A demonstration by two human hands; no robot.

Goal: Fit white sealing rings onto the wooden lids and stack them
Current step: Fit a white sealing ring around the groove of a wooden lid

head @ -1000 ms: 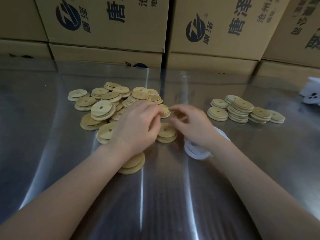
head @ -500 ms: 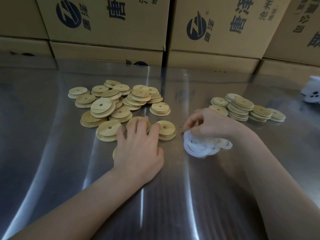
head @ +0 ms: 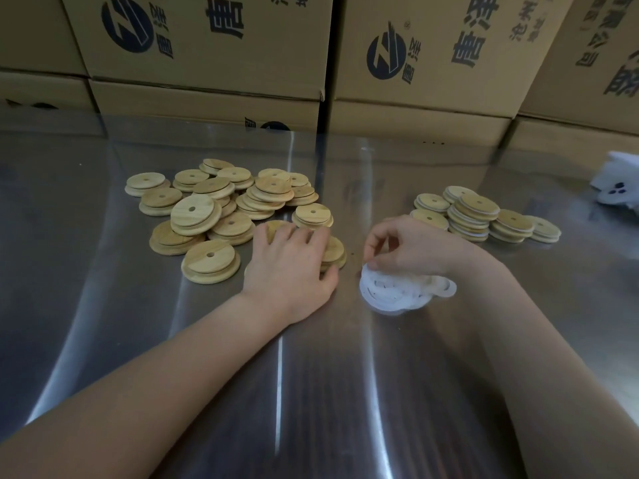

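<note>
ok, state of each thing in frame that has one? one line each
bare lids: no rings, loose overlapping heap
ringed lids: white rings fitted, short stacks
white sealing rings: unfitted, loose heap
left hand: open, lies flat on the nearest bare lids
right hand: fingers curled, pinching at the top of the white sealing rings
cardboard boxes: closed, stacked

The two hands are no longer working fingertip to fingertip. The left hand (head: 288,267) is drawing back toward the person and flattening. Its fingers are now lying spread over the nearest wooden lids (head: 333,249), and the lid that sat below its wrist is hiding under the palm. The right hand (head: 411,247) is swinging away from the left fingers and curling over the white rings (head: 397,293), its fingertips (head: 375,259) pinching at the pile's upper edge.
</note>
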